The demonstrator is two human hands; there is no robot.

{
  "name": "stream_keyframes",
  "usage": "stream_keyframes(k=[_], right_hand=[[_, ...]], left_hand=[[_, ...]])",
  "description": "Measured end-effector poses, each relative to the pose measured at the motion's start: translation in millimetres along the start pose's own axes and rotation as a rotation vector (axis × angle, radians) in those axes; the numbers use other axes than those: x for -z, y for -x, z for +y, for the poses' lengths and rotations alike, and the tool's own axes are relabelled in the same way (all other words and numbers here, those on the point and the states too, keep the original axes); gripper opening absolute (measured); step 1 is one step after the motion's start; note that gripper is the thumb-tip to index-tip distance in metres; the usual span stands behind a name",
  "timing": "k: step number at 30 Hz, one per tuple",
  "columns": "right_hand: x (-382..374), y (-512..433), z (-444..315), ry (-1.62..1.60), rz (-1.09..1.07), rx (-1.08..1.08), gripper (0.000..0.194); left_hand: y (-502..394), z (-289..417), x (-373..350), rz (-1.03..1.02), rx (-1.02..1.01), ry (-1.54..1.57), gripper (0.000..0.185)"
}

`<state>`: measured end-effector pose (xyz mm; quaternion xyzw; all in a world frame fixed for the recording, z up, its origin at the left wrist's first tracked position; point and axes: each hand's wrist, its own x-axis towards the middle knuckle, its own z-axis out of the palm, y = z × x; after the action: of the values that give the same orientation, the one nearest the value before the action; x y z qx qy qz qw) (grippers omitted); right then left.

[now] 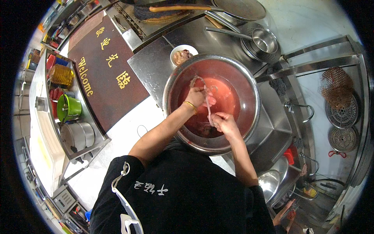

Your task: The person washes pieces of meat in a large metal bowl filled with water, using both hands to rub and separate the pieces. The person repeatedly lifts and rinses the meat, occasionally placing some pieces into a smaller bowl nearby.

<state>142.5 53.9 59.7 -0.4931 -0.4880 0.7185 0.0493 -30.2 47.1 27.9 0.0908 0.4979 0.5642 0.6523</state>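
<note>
A large round stainless steel basin stands before me, holding reddish liquid. Over it my left hand, with a yellow bangle at the wrist, grips one part of a pale, stringy strip of raw animal tissue. Lower and to the right, my right hand pinches the strip's other part, so it spans between both hands. Pink soft pieces hang beside the left fingers. Behind the basin's far left rim, a white bowl contains pieces of what looks like raw offal. Dark matter shows near the basin's bottom edge.
Metal strainers and a ladle lie at the back right. A wooden-handled tool rests over the stove. Right of the basin are a sink and faucet. Shelves with a green bucket stand left. Another person's hand shows lower right.
</note>
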Motion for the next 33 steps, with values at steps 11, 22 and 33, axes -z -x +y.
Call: stream_keyframes(k=[11,22,33], right_hand=[[27,31,18,0.229,0.020,0.134,0.014],[38,19,45,0.149,0.141,0.022,0.018],[39,-39,51,1.163,-0.109,0.168,0.035]], left_hand=[[-23,25,10,0.046,-0.093,0.089,0.021],[-21,57,15,-0.045,-0.111,0.051,0.029],[14,85,-22,-0.212,-0.107,0.077,0.025]])
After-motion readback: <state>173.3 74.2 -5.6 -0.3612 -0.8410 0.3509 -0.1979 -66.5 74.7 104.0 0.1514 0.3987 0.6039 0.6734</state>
